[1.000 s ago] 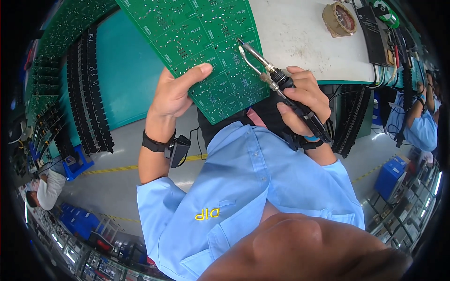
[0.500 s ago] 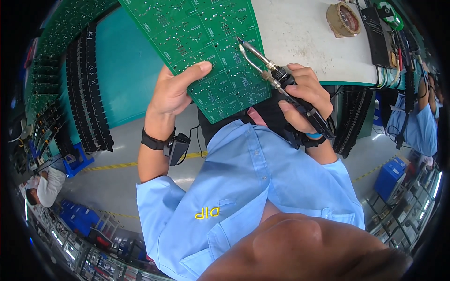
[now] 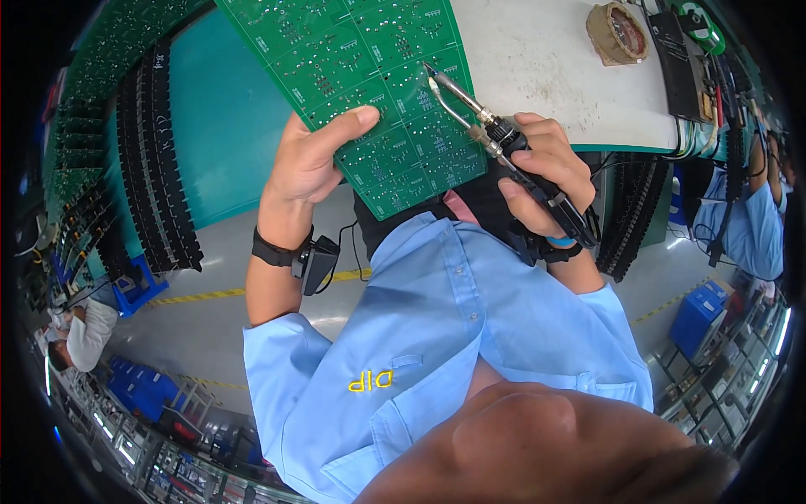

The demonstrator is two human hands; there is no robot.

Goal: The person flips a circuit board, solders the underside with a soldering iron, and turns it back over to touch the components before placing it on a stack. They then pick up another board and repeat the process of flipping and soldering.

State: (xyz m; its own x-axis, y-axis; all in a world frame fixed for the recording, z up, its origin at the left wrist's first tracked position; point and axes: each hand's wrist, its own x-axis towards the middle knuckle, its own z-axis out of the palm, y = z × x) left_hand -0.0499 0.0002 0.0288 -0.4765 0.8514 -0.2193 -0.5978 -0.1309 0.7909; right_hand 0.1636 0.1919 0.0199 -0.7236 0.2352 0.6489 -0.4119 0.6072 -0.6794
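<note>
The left hand (image 3: 315, 164) grips the left edge of a green circuit board (image 3: 420, 155), thumb flat on its upper face and fingers hidden beneath. The right hand (image 3: 550, 176) is wrapped around a black-handled soldering tool (image 3: 508, 143) and sits just off the board's right edge. The board therefore lies between the hands, with the left the nearer, in direct contact; only the tool bridges the gap from the right. The board's long axis runs away from the body and leans left at the far end, while the tool slants up and left across the right edge. Its tip is over or on the board; contact is hard to tell. Beyond the board's right edge spreads the white bench top (image 3: 546, 71), with a round brownish container (image 3: 617, 35) farther off. Black slotted racks (image 3: 159, 160) stand to the left.
</note>
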